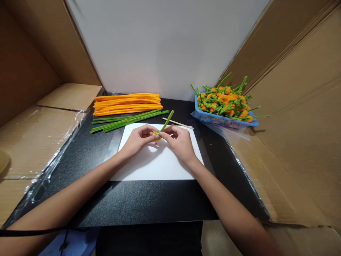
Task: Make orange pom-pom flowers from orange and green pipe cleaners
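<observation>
Above the white sheet (pixel 160 163), my two hands meet around a small orange pipe-cleaner pumpkin (pixel 158 137) with a green pipe-cleaner stem (pixel 168 120) that sticks up and to the right. My left hand (pixel 138 140) pinches the orange part from the left, fingers closed. From the other side my right hand (pixel 179 140) closes thumb and fingers at the base of the green stem. Fingertips cover much of the orange piece. Just behind the hands a thin wooden stick (pixel 178 123) lies slantwise, touching the sheet's far edge.
Orange pipe cleaners (pixel 128 104) lie bundled at the back left, with green pipe cleaners (pixel 128 121) in front of them. A blue basket (pixel 226 120) heaped with orange and green pieces stands at the back right. Cardboard walls (pixel 298 106) flank the black table (pixel 149 202).
</observation>
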The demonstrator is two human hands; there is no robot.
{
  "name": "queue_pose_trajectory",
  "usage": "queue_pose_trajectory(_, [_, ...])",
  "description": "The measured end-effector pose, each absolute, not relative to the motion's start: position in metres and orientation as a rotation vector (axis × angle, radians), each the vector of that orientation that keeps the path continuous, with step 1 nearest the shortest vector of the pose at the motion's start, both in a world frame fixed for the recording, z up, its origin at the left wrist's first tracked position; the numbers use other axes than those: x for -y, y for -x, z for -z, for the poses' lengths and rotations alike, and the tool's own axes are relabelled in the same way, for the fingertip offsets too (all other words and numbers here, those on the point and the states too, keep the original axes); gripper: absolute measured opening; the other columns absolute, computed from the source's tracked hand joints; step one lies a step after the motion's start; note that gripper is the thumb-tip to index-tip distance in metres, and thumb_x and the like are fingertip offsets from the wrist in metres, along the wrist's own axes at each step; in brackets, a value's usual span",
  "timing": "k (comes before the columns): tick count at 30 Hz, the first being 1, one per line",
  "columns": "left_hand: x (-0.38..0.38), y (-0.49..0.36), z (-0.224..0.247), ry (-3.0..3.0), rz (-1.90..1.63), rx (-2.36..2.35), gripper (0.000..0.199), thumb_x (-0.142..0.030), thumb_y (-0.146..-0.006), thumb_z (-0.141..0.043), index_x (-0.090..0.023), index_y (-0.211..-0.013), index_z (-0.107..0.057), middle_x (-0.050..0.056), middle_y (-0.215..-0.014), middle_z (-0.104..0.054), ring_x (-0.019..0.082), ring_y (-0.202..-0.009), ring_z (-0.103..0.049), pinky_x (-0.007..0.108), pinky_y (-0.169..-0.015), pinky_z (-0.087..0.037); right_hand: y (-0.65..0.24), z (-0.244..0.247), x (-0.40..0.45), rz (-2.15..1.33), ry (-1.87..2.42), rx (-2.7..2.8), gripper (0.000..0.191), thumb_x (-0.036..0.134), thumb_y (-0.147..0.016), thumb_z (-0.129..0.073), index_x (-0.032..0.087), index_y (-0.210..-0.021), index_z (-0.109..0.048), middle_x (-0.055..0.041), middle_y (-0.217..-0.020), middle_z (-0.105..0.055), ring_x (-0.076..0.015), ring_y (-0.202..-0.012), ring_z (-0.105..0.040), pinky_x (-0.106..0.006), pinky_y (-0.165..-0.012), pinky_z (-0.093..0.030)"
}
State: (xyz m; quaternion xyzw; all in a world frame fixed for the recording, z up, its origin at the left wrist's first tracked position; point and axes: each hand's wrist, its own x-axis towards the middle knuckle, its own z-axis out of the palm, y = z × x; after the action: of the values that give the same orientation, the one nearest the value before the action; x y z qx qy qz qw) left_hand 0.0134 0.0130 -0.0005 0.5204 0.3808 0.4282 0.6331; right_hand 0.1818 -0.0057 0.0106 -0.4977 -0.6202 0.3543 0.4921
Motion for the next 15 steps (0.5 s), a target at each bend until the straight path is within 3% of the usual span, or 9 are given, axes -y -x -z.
queue_pose_trajectory(15, [-0.012, -0.0142, 0.0037, -1.136, -1.047, -0.865, 0.027, -0.031, -0.071, -0.079, -0.016, -0.093, -0.071, 0.006, -0.094, -0.072, 0.017, -0.083, -0.067, 0.028, -0.071, -0.059, -0.1837, -0.0122, 0.0078, -0.69, 1.162, 1.682, 0.005, 0.017, -0.083, -0.067, 0.019, -0.085, -0.072, -0.0017, -0.085, -0.071, -0.0146, -0.077, -0.065, -0.024, -0.063, -0.046])
